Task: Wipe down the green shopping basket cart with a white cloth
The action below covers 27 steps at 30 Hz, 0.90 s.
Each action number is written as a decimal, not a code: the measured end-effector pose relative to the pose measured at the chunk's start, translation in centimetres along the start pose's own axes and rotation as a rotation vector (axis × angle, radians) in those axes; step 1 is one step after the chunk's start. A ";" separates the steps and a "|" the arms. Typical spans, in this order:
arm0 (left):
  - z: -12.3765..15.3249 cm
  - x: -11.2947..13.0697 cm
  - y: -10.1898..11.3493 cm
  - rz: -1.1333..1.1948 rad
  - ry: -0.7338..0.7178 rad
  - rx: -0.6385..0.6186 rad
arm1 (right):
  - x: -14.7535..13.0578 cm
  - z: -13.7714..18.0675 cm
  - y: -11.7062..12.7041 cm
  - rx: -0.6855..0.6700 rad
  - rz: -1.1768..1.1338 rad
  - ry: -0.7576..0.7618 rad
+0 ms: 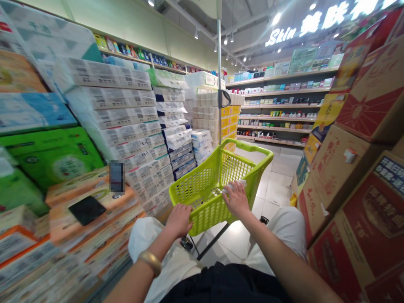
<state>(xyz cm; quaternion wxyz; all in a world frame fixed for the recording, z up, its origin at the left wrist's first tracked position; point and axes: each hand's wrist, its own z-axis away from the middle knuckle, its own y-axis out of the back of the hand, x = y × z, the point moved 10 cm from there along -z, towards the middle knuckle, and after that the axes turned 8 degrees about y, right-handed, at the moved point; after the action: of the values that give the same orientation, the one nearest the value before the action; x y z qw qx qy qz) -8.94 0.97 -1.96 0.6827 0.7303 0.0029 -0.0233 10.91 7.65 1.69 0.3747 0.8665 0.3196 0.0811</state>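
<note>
A lime-green plastic shopping cart [210, 216] with a perforated basket stands between my knees, its handle bar [249, 146] on the far side. My left hand [179, 219] is closed over the rim at the basket's near left corner. Farther right, my right hand [236, 200] presses a white tissue or wipe [242, 183] against the rim of the near side, fingers reaching over into the basket. Part of the wipe is hidden beneath the fingers. A metal pole [219, 63] rises beyond the basket.
Stacked tissue packs [126, 113] line the left. A black flat object [87, 210] and a blurred-out phone-like item [117, 176] lie on orange packs [59, 223]. Cardboard cartons [334, 164] stand close on the right. Behind are product shelves [277, 101] and white floor tiles [274, 185].
</note>
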 end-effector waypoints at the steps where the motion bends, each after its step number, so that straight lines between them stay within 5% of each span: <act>1: 0.0 0.2 0.4 -0.026 0.038 0.041 | -0.9 0.1 -0.2 0.012 -0.012 -0.004; 8: -0.6 3.0 0.4 0.092 0.135 0.182 | -7.0 0.8 -1.9 -0.079 -0.124 0.131; 12: -0.7 2.5 0.1 0.117 0.139 0.226 | -4.3 0.2 -0.8 -0.069 -0.105 0.147; 18: -0.3 2.1 -0.2 0.131 0.112 0.259 | 0.8 -0.9 1.3 0.020 -0.009 -0.029; 24: -0.2 2.3 -0.3 0.122 0.113 0.242 | -5.8 -0.4 -1.1 -0.068 -0.113 0.096; 27: 0.0 2.2 -0.4 0.118 0.102 0.237 | -6.8 0.0 -1.3 -0.082 -0.137 0.163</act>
<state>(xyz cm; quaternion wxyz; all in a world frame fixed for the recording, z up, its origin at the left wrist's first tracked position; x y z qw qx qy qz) -6.79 0.97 -2.44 0.5907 0.8050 -0.0080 0.0539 4.99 4.12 1.49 0.3871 0.8173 0.4037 0.1386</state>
